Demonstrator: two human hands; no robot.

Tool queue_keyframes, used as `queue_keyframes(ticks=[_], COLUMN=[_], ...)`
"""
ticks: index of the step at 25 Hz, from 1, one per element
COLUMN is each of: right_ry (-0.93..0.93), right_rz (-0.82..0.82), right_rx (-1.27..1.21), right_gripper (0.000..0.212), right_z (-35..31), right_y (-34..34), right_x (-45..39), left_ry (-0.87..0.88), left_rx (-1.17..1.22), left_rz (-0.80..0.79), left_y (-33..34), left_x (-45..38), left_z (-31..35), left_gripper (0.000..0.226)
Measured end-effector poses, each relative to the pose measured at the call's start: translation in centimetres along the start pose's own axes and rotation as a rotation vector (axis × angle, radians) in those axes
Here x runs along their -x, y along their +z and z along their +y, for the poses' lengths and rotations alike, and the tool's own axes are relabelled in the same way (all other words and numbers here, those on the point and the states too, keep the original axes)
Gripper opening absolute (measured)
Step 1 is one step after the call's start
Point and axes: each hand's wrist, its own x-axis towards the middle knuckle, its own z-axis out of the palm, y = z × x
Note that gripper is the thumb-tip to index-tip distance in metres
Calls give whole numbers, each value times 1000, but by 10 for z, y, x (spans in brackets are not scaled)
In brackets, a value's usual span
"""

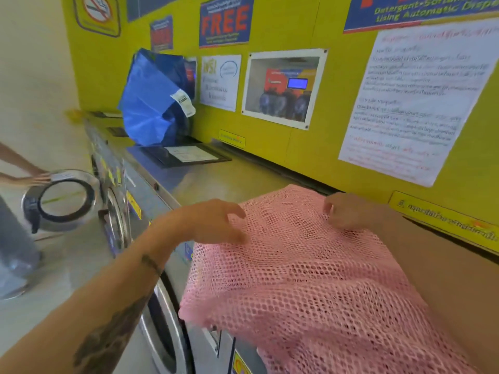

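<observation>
Pinches far edge of pink mesh bag [310,279] with right hand [348,211], poises left hand [216,220] spread and empty at its far-left corner, bag draped on washer top [216,182], long axis running back toward body.

Bright even daylight, soft glare on the washer top [216,182], wide-angle bending at edges, slight motion blur throughout

pink mesh bag [310,265], blue bag [151,103], yellow wall [270,33]
</observation>
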Motion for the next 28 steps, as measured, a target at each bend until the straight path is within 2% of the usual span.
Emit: queue_keyframes(ticks=[2,4,8,10,12,16,18,21,23,25,28], right_ry=[16,57,71,48,69,221,303,420,457,475,495], right_rz=[87,148,171,193,142,-131,-147,-86,-103,-118,11], right_rx=[48,29,-159,-164,-85,-32,-42,-115,-107,-107,-212], right_gripper=[13,12,34,31,30,39,43,52,55,58,51], right_z=[5,13,32,47,67,105,122,145,157,167,186], right_y=[1,2,1,-8,-21,-36,-35,-14,8,25,13], right_x=[4,9,17,27,48,111,148,198,225,246,268], left_ry=[-4,-30,-66,7,176,469,512,461,447,493,595], left_rx=[-20,-10,-102,-117,-62,75,37,-253,-314,-305,-312], left_rz=[109,179,270,367,406,260,72,-176,-175,-95,21], left_y=[5,8,13,13,15,26,36,58,68,68,56], left_x=[-3,-10,-27,-37,-48,-74,-92,-117,-132,-139,-127], left_z=[1,-1,-8,4,32,97,116,124,126,129,141], left_gripper=[30,19,20,24,24,21,24,47,54,49,34])
